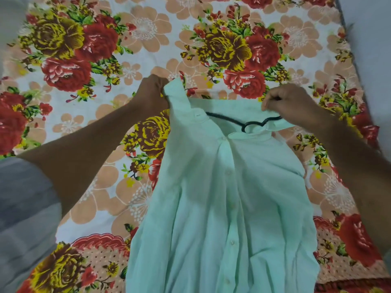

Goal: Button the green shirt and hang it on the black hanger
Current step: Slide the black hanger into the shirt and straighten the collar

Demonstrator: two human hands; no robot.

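I had the green shirt [222, 197] laid out front-up on the bed, over the flowered bedsheet [88, 60], its collar end pointing away from me and the hem running off the near edge of view. The front was buttoned, a line of pale buttons [228, 172] showing down the middle. My left hand [153, 92] was closed on the left collar point, lifting it off the sheet, the fingers curled into the cloth. My right hand [285, 100] was at the other side of the neck, its fingers [267, 105] pinching the edge of the collar band. Between my hands the neck opening gaped, and inside it lay the black hanger [243, 122], its thin bar crossing the opening and its hook curling down just above the top button. Both forearms reached in from the lower corners.
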